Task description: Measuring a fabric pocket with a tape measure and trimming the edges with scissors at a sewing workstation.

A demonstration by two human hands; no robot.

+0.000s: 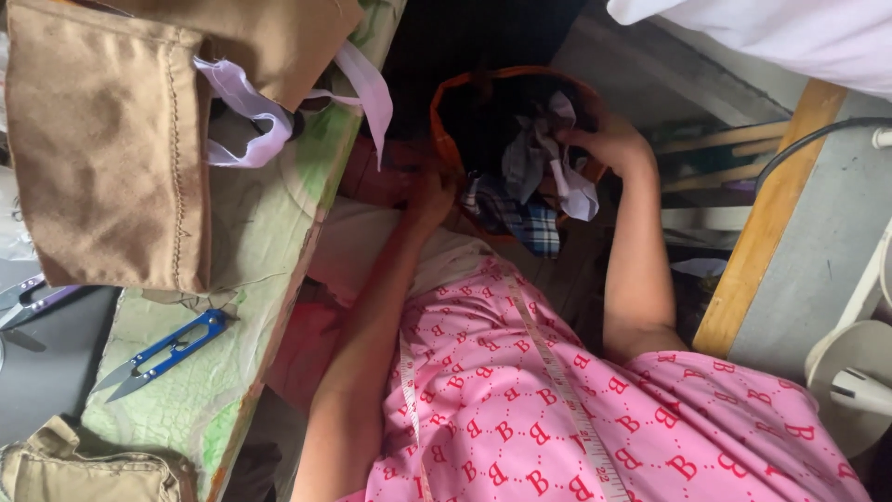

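An orange basket sits low on the floor beside the table, filled with fabric scraps. My right hand reaches into it from the right and grips a bunch of white and grey scraps. A blue checked scrap hangs over the basket's near edge. My left hand rests on the basket's left rim, fingers curled over it. A yellow measuring tape drapes over my pink patterned garment.
A table with a green patterned cover is at the left, carrying brown fabric pieces, pale pink ribbon and blue thread snips. Wooden bars and a white stand are at the right.
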